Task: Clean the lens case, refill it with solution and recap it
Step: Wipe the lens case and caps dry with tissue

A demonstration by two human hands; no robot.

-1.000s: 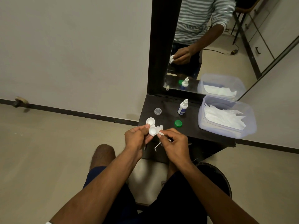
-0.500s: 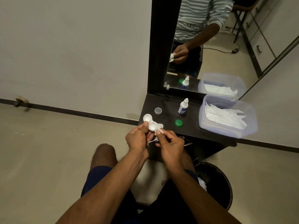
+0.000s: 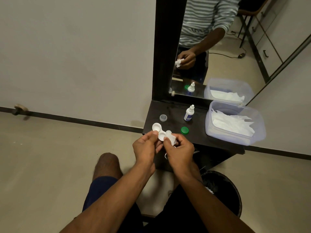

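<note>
Dark table (image 3: 198, 138) below a mirror (image 3: 193, 47), left grip (image 3: 148, 147) closed on the white lens case (image 3: 159, 132), right grip (image 3: 178, 150) pinching a tissue (image 3: 171, 137) against it.

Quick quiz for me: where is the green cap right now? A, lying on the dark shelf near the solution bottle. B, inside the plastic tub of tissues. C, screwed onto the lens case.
A: the green cap lies loose on the dark shelf, just in front of the solution bottle.
</note>
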